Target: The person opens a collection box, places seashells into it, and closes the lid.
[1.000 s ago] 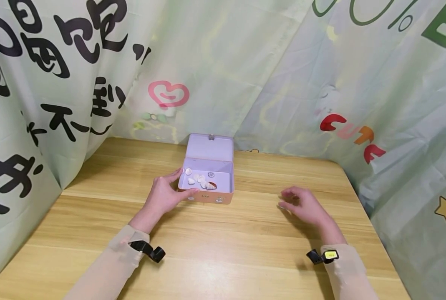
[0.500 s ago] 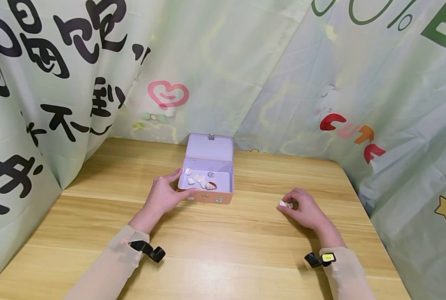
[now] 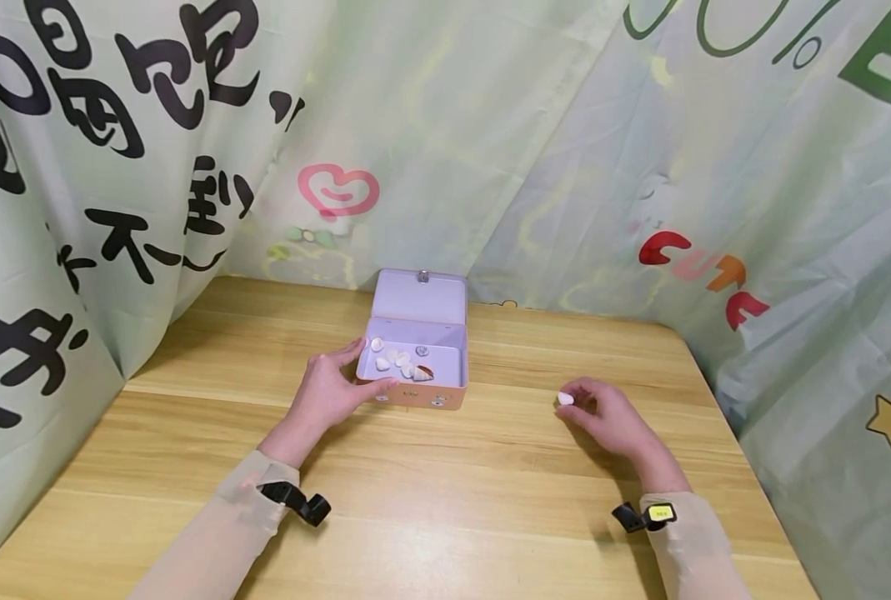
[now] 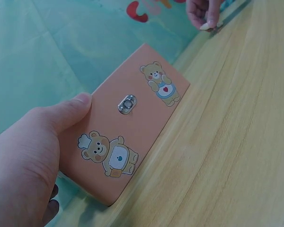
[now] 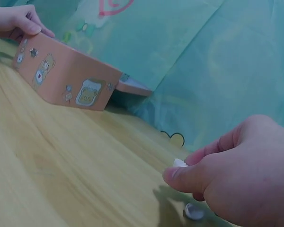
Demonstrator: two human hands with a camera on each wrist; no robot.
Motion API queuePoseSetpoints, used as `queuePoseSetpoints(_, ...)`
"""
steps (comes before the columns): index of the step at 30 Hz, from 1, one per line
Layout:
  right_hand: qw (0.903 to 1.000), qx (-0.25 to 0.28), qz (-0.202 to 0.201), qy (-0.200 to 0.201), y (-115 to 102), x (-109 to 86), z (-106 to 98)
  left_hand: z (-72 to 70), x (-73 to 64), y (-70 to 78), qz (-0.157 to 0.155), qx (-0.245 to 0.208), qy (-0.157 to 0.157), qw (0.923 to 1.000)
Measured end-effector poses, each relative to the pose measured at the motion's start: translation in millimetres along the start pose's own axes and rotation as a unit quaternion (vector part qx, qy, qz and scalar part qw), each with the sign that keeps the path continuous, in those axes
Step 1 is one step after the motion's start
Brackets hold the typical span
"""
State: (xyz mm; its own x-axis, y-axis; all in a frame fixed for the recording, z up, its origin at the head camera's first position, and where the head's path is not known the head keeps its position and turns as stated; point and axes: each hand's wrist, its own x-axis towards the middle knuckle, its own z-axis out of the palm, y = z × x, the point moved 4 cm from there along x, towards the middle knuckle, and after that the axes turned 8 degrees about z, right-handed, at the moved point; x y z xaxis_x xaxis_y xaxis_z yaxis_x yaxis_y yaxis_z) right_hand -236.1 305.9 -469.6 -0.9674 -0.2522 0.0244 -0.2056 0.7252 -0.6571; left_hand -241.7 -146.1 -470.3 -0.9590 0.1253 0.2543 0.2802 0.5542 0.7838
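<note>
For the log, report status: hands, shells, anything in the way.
Left hand grips open box, shells inside. Right hand pinches white shell, off to box's right. Small piece beneath, held or lying unclear. No obstacle seen between hand and box.

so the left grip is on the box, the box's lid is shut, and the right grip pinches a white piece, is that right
The lid is not shut: the head view shows it open at the back. The left grip is on the box and the right grip pinches a white piece.
</note>
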Motion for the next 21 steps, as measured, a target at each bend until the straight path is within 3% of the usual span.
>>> queuePoseSetpoints(21, 0.9981, -0.007, -0.06, 0.004, -41.8, 26.6, -8.2, -0.9, -0.1, 1.9, 0.004, 0.003, 0.006, 1.0)
